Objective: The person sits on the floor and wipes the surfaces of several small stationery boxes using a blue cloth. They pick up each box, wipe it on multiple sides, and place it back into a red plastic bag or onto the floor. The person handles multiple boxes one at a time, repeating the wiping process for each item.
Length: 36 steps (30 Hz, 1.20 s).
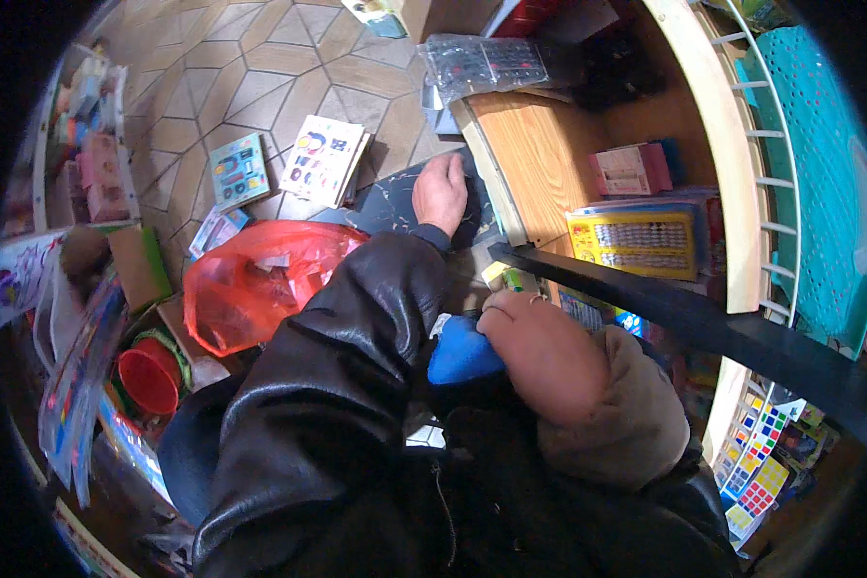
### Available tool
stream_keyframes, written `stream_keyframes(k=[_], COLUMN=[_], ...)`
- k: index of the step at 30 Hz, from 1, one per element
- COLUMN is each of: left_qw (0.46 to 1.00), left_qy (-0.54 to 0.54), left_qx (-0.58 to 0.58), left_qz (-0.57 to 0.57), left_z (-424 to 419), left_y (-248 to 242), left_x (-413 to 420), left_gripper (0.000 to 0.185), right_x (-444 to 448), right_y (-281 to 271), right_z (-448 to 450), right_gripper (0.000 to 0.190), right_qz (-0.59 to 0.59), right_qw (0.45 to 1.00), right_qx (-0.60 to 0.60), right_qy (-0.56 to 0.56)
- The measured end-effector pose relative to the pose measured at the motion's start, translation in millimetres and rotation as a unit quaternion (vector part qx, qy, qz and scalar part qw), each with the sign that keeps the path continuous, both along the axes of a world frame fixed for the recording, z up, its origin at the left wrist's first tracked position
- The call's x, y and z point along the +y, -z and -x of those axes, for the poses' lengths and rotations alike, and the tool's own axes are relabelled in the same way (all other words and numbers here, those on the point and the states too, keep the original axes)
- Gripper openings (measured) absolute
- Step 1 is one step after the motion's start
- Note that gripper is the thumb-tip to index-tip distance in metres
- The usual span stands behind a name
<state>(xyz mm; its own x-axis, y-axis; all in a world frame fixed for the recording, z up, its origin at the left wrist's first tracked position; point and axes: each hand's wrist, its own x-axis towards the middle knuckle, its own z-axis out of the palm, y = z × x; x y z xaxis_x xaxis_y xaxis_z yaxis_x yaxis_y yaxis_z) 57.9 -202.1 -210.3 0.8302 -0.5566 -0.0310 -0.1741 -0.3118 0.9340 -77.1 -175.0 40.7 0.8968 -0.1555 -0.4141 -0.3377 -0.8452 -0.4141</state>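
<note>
My left hand point(439, 193) is on a black marble-patterned slab point(390, 193) beside the low wooden shelf. Its fingers are close together, and its underside is hidden. Nearer my body, my right hand point(509, 314) has its fingers curled at the top of a bunched blue cloth point(462, 352). Just beyond those fingers is a small yellow-and-green item point(509, 277), partly covered. A red plastic bag point(224, 289) with paper scraps in it lies against my left sleeve. Past the bag, a stack of picture-covered books or boxes point(323, 160) rests at the slab's edge.
A black bar point(621, 285) slants across the right side, close to my right forearm. The wooden shelf point(542, 144) holds a yellow-framed abacus point(632, 242). Further right is a teal perforated basket point(813, 180). On the left stand a red cup point(148, 379) and a cardboard box point(139, 267).
</note>
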Motion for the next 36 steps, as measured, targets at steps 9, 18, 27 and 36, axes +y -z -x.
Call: stream_keyframes(k=[9,18,27,36], left_qw=[0.98,0.825,0.938,0.945], left_qy=[-0.174,-0.509,-0.241,-0.249], left_qx=[-0.094,-0.192,0.131,0.078], left_qz=[-0.021,-0.157,-0.213,-0.199], left_z=[-16,-39,-45,-4], left_y=[-3,-1,107,80], left_x=[87,205,290,268], left_gripper=[0.032,0.014,0.069,0.083], right_x=[6,17,15,27], right_y=[12,6,-7,-17], right_z=[9,5,2,4], right_gripper=[0.014,0.022,0.022,0.028], right_qz=[-0.048,0.03,-0.01,0.005], right_qw=[0.994,0.994,0.996,0.997], right_qx=[-0.075,-0.087,-0.039,-0.034], right_qy=[-0.061,-0.051,-0.075,-0.075])
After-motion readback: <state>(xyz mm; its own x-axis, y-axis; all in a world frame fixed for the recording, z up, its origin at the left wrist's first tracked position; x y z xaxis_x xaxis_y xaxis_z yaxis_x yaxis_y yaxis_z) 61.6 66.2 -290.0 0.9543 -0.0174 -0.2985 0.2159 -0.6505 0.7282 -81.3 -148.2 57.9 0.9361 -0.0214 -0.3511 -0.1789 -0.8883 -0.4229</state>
